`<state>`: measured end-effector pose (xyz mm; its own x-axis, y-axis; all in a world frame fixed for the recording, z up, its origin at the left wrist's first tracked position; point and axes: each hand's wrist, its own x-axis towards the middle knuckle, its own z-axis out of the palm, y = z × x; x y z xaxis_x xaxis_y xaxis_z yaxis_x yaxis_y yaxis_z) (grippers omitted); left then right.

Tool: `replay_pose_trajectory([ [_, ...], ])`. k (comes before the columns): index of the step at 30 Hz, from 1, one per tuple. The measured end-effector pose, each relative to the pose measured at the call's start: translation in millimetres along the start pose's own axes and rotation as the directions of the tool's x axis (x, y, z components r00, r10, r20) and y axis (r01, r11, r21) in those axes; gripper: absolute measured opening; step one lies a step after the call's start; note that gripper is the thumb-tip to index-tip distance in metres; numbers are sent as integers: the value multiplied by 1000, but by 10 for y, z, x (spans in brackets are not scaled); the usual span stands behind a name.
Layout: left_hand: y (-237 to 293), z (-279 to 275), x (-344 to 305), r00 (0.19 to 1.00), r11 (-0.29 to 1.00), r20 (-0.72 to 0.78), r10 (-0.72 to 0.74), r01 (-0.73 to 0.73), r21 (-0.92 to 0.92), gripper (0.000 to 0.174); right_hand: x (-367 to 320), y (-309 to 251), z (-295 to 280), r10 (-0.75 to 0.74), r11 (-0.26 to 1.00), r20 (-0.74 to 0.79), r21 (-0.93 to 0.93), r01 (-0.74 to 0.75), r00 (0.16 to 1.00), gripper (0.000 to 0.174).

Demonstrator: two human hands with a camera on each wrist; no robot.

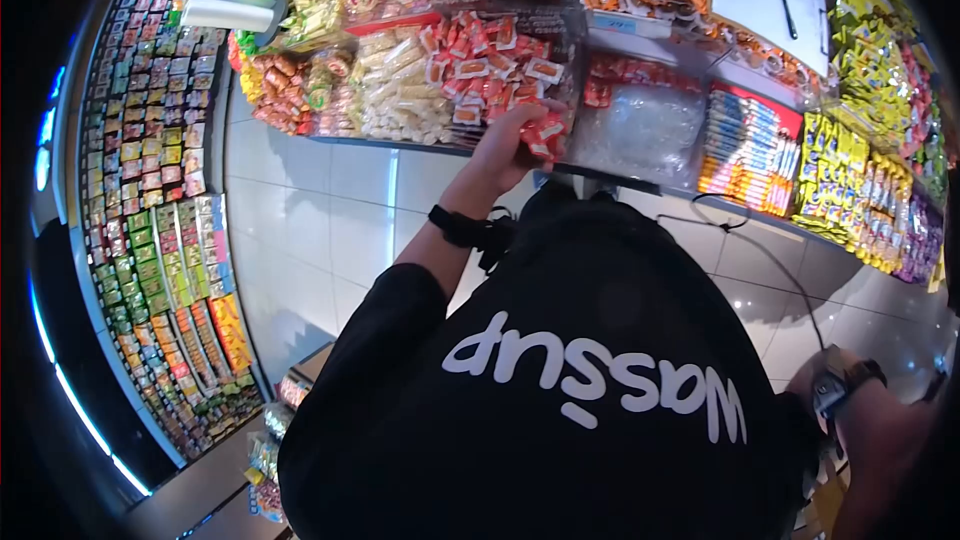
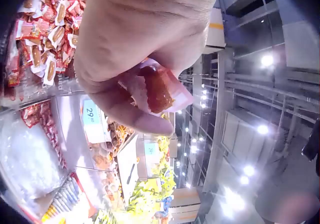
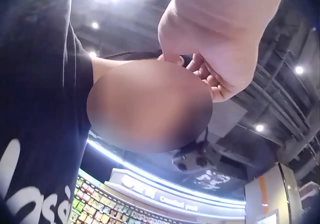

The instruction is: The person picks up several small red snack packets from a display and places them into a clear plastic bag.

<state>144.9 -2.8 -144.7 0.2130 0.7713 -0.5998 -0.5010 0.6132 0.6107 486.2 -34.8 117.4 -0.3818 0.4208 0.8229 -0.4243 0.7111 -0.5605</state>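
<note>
At the edge of the candy counter, my left hand point(image 1: 508, 148) grips red-wrapped candy point(image 1: 545, 135). In the left wrist view, an orange-brown piece point(image 2: 159, 91) shows through its part-clear wrapper between the curled fingers and thumb. A heap of similar red-wrapped candies point(image 1: 490, 55) lies just beyond this hand. My right hand point(image 3: 217, 49) is raised close to a blurred-out head, fingers curled; I cannot tell whether they hold anything. In the head view that arm is at the lower right edge, partly cut off and blurred.
Right of the heap is a bin with clear plastic wrap point(image 1: 645, 130). Striped stick packs point(image 1: 745, 155) and yellow packets point(image 1: 840, 175) follow. A clipboard with a pen point(image 1: 785, 10) lies behind. A white roll point(image 1: 230, 13) juts out at left. A black cord point(image 1: 790, 270) hangs near the right arm.
</note>
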Motion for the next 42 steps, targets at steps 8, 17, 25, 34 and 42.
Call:
replay_pose_trajectory([
  [8, -62, 185, 34, 997, 998, 62, -39, 36, 53, 34, 206, -213, 43, -239, 971, 5, -29, 239, 971, 17],
  [17, -80, 98, -9, 999, 1000, 36, -1, 0, 15, 33, 129, -59, 62, -198, 979, 1, -41, 198, 980, 14],
  [25, -47, 50, -64, 1000, 1000, 7, 30, -30, -5, 30, -21, 251, 103, -132, 991, -42, -12, 131, 990, 10],
  [34, -99, 24, -75, 999, 999, -6, 53, -53, 2, 29, -105, 388, 152, -91, 996, -46, 18, 92, 995, 8],
  [42, -121, 53, -93, 999, 998, -36, 32, -34, -44, 27, -152, 242, 117, -80, 997, -39, -3, 80, 996, 6],
])
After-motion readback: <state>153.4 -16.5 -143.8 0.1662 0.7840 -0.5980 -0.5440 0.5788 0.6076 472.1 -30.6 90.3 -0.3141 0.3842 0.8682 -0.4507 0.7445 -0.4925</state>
